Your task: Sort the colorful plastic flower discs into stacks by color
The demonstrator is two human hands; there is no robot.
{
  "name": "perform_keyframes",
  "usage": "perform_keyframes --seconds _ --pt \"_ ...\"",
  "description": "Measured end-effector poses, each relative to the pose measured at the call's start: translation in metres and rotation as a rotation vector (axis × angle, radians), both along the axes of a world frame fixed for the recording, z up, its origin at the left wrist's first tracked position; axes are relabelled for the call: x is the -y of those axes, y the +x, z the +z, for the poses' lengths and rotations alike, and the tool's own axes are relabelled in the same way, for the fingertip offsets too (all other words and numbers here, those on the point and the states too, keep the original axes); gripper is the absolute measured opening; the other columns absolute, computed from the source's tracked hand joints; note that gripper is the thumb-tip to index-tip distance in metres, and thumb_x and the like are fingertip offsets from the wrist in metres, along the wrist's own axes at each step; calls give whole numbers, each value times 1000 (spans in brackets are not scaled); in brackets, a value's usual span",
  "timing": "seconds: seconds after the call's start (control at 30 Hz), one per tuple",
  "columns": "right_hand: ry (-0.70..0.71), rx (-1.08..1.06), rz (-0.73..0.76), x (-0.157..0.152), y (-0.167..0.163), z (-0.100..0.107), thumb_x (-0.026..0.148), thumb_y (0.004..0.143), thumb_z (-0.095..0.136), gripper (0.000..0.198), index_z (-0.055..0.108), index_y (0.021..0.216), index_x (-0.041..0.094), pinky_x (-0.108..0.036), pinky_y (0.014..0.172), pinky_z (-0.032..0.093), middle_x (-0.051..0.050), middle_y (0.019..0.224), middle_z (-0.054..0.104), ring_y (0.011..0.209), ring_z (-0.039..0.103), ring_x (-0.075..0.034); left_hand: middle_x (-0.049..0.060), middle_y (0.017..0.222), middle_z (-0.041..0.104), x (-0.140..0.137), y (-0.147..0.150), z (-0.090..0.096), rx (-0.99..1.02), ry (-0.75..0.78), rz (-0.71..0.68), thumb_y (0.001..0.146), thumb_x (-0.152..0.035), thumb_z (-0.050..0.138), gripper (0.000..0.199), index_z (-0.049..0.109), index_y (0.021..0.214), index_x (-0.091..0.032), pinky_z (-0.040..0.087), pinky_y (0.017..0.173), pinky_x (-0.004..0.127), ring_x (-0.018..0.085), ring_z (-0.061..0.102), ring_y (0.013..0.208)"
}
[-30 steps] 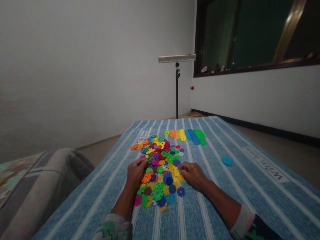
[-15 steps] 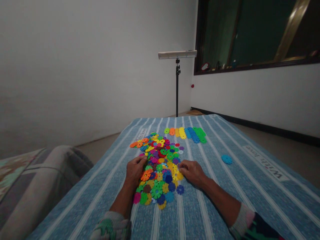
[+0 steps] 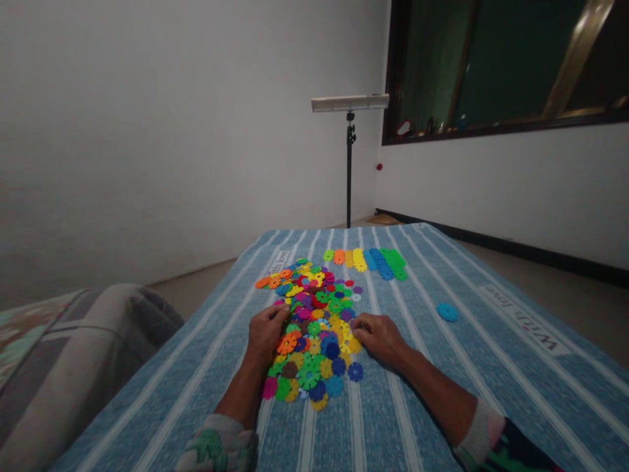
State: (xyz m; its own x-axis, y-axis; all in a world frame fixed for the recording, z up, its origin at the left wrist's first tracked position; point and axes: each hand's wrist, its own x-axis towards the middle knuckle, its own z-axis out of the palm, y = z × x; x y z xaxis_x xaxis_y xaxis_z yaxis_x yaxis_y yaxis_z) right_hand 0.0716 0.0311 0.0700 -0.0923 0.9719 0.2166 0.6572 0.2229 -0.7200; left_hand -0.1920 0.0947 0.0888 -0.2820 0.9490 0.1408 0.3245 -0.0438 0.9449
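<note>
A heap of colourful plastic snowflake discs (image 3: 309, 373) lies spread on the striped cloth between my hands. My left hand (image 3: 265, 332) rests at the heap's left edge, fingers curled together beside the pink and green discs. On the opposite side, my right hand (image 3: 379, 335) has its fingers bent in against a large yellow disc (image 3: 346, 339). Whether either hand pinches a disc is hidden by the fingers. Beyond the heap, overlapping discs form rows sorted by colour, among them a yellow row (image 3: 360, 260) and a green row (image 3: 394, 263). A blue disc group (image 3: 447, 312) lies apart at the right.
The blue striped cloth (image 3: 196, 387) covers the table. At its far end stands a black stand (image 3: 349, 177) with a light panel on top. A blanket-covered surface (image 3: 98, 354) is on the left. A dark-framed window (image 3: 491, 65) is at the upper right.
Both hands and the discs stay in place. The view shifts very slightly.
</note>
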Motion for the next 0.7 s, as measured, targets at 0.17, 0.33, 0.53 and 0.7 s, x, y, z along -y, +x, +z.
perform_keyframes --seconds 0.17,0.33,0.53,0.7 --pt "8 -5 -8 0 0 -1 24 81 57 20 76 88 22 -24 68 40 -1 82 75 73 65 -16 4 91 79 -3 -2 -4 0 16 2 61 -45 71 33 80 80 -19 52 83 34 26 69 92" --pt "-8 17 -5 0 0 -1 24 81 57 20 76 89 23 -24 66 39 0 81 75 71 64 -15 5 91 79 -4 -4 -8 21 17 -10 62 -46 71 36 80 82 -18 53 77 34 26 69 88" --pt "12 22 -3 0 1 -2 24 81 57 19 75 86 23 -23 67 40 0 81 75 72 65 -16 4 89 79 -4 -3 -8 23 10 -6 62 -46 72 35 80 82 -19 52 76 33 26 69 88" --pt "19 9 10 -2 1 -3 24 81 56 19 75 86 22 -23 68 40 -1 82 75 75 66 -16 4 91 79 -6 -5 -9 3 23 7 62 -45 72 33 80 82 -20 52 78 34 26 69 90"
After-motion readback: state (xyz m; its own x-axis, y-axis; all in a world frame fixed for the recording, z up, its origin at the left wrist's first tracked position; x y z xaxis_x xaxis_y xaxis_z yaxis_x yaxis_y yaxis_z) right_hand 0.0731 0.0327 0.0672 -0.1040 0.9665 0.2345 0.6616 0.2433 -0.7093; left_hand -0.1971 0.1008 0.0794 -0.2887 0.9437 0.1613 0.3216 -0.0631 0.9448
